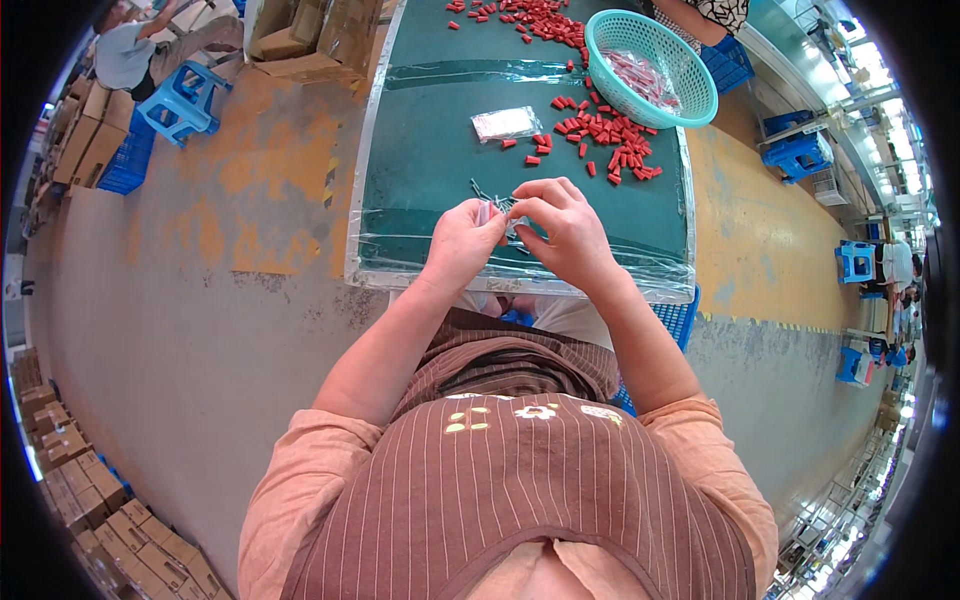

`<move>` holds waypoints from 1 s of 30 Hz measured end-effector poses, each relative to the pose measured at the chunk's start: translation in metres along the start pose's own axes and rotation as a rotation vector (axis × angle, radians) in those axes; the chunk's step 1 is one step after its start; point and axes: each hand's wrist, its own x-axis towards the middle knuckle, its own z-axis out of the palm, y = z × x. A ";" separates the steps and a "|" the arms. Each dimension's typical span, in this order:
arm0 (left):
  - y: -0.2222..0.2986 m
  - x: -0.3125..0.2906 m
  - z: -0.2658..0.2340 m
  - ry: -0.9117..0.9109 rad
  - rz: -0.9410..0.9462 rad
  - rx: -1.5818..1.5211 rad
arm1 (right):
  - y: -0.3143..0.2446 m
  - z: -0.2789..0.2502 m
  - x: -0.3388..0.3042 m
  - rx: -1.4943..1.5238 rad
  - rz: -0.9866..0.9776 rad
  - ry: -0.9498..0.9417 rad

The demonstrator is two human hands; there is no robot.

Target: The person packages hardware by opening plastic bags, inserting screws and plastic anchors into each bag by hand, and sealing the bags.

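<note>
Green tabletop [420, 150], basket [690, 72] of packets [645, 82], left hand [460, 242] in closed grip on clear bag [484, 213], right hand's [570, 230] grip unclear

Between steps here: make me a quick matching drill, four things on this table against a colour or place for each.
1. Mesh basket
2. Scattered small cylinders
3. Flat packet
4. Thin rods

A. Red
B. Nearest the left hand and right hand
C. Pale teal
D. Mostly whitish

Pairs: 1-C, 2-A, 3-D, 4-B
</note>
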 end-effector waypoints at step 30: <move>0.007 0.005 -0.031 -0.088 -0.202 -0.313 | 0.113 0.041 0.030 -0.335 0.317 -0.210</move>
